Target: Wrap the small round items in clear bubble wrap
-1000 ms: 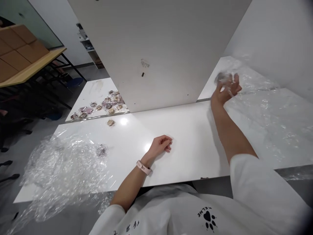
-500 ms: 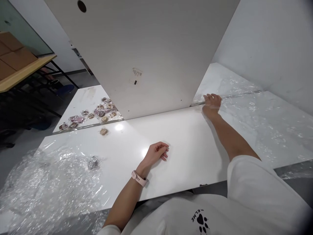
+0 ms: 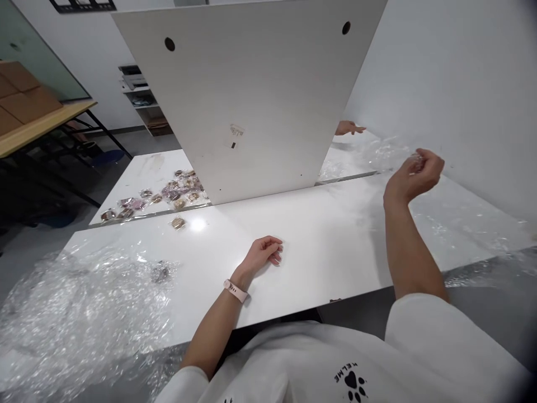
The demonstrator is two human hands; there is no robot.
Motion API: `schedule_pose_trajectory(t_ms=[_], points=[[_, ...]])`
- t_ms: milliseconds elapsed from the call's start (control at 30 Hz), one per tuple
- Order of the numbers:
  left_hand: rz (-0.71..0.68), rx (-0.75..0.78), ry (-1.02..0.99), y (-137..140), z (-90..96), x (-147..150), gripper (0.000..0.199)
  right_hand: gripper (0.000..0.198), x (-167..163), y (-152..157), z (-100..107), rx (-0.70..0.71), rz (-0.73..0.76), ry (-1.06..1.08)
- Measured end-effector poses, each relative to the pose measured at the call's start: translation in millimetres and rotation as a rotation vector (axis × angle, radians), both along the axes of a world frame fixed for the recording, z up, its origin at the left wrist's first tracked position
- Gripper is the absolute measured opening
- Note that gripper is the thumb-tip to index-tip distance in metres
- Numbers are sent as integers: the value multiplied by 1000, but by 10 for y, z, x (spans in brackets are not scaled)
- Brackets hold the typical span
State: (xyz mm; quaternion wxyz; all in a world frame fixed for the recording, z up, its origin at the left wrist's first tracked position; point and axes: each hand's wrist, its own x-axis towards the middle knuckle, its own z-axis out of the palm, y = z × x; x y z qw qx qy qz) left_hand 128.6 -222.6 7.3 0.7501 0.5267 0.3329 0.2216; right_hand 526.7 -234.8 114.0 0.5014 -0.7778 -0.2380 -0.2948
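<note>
My left hand [image 3: 262, 253] rests on the white table [image 3: 302, 235], fingers loosely curled and a little apart, holding nothing. A pale pink watch [image 3: 235, 290] is on that wrist. At the right, my right hand [image 3: 415, 174] is raised above the table with its fingers closed on clear plastic film [image 3: 457, 224]. The film spreads over the right end of the table, and part of it is lifted beside the hand. Another heap of crumpled clear film [image 3: 92, 313] lies at the left end, with a small dark packet [image 3: 160, 272] at its edge.
An upright white panel [image 3: 264, 101] divides the tables. Several small wrapped items [image 3: 176, 190] lie beyond it at left; one wrapped piece [image 3: 178, 223] is on my side. Another person's hand [image 3: 350, 128] reaches out behind the panel. Cardboard boxes [image 3: 29, 103] stand on a wooden table.
My right hand has risen off the table and moved right, lifting film. Another person's hand has come into view behind the panel. My left hand stays on the table.
</note>
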Motion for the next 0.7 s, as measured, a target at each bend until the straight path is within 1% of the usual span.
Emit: schedule_pose_trajectory(t_ms=[33, 67, 100, 133, 167, 200, 267, 333, 367, 400, 467, 500, 533, 567, 600, 633, 667, 700], points=[[8, -11, -22, 14, -2, -3, 44, 39, -268, -145, 73, 70, 73, -77], [16, -34, -52, 32, 7, -13, 45, 38, -592, -299, 100, 86, 169, -132], [20, -71, -87, 50, 27, -35, 48, 36, -955, -451, 76, 17, 334, -160], [16, -122, -123, 66, 62, -73, 53, 32, -1340, -592, 3, -48, 504, -163], [10, -176, -158, 76, 111, -133, 60, 29, -1725, -712, -110, -152, 704, -123], [9, -226, -190, 74, 171, -215, 66, 27, -2090, -807, -251, -245, 904, -59], [22, -281, -229, 27, 315, -445, 75, 27, -2707, -923, -555, -354, 1271, 40], [63, -229, -206, -75, 455, -730, 73, 26, -3131, -976, -796, -455, 1515, 129], [81, -177, -151, -138, 512, -876, 69, 26, -3273, -1000, -872, -508, 1607, 157], [91, -115, -70, -204, 556, -1014, 67, 26, -3376, -1032, -912, -570, 1686, 173], [104, 5, 117, -323, 602, -1251, 67, 34, -3483, -1147, -897, -673, 1826, 147], [118, 51, 199, -370, 611, -1345, 65, 37, -3492, -1233, -853, -675, 1881, 116], [146, 93, 260, -408, 617, -1424, 61, 36, -3467, -1331, -798, -624, 1915, 82], [191, 132, 303, -435, 626, -1489, 55, 31, -3405, -1431, -739, -510, 1907, 48], [246, 169, 332, -451, 642, -1544, 49, 26, -3303, -1521, -687, -340, 1835, 20], [305, 203, 353, -457, 667, -1591, 43, 21, -3161, -1585, -649, -134, 1688, -3], [364, 236, 364, -454, 698, -1632, 37, 19, -2985, -1611, -633, 56, 1473, -18], [418, 262, 369, -440, 733, -1667, 32, 18, -2788, -1592, -641, 186, 1223, -21]])
